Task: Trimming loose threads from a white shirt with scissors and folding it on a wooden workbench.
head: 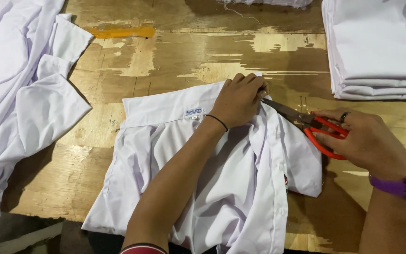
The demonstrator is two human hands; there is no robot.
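A white cotton shirt [222, 183] lies on the worn wooden desk [175, 56], its collar pinched by the closed left hand [238, 99]; red-handled scissors [313, 127], gripped by the right hand [365, 141], are being brought to it. A trimming snip seems next, calling for taut fabric.

You have two hands in view, your left hand [238, 99] and your right hand [365, 141]. One pair of scissors [306, 123] sits in your right hand. One white shirt [203, 178] lies under your left hand. Beyond your right hand is one stack of folded shirts [377, 47]; far left of your left hand, one loose heap of white cloth [19, 94].
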